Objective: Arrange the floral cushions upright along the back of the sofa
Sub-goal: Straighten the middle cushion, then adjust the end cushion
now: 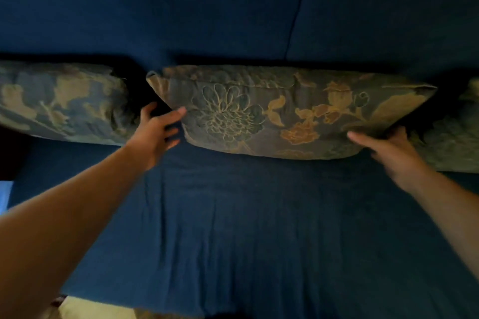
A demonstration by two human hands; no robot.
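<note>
Three floral cushions stand along the blue sofa's backrest. The middle floral cushion leans upright against it, with the seat below. My left hand is at the cushion's lower left edge with fingers spread, and only a fingertip touches the fabric. My right hand grips the lower right corner, with the thumb on the front face and the fingers tucked behind. The left floral cushion stands to the left across a small gap. The right floral cushion is cut off by the frame edge.
The seat cover is wrinkled in front of the middle cushion. A vertical seam splits the backrest. A dark sofa end lies at the far left, with pale floor below the seat's front edge.
</note>
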